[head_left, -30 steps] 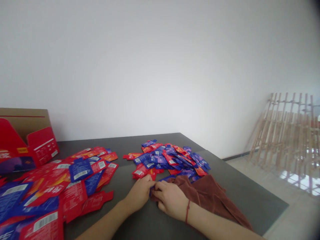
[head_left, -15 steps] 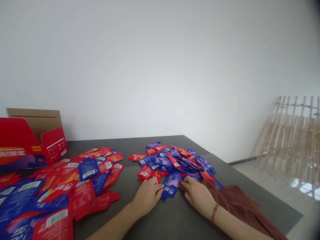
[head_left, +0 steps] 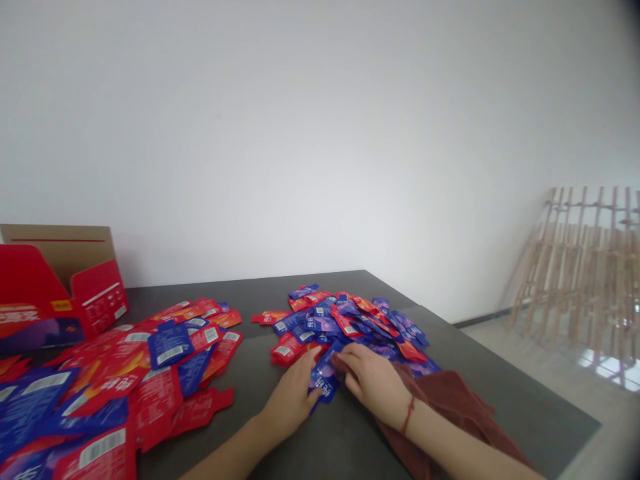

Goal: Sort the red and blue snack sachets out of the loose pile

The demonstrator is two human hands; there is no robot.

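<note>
My left hand point(head_left: 295, 395) and my right hand point(head_left: 373, 383) meet at the near edge of a small pile of red and blue sachets point(head_left: 350, 323) on the dark table point(head_left: 250, 283). Between them lies a blue sachet point(head_left: 324, 379); fingers of both hands pinch its edges. A red string circles my right wrist. Under my right forearm lies a brown cloth point(head_left: 450, 407).
A larger spread of red and blue sachets point(head_left: 100, 380) covers the table's left side. An open red cardboard box point(head_left: 55, 290) stands at the far left by the white wall. Wooden racks point(head_left: 585, 267) lean against the wall on the right, beyond the table's edge.
My hands parted and came together again, now closer to the small pile. The blue sachet came out from the brown cloth and now sits pinched between both hands.
</note>
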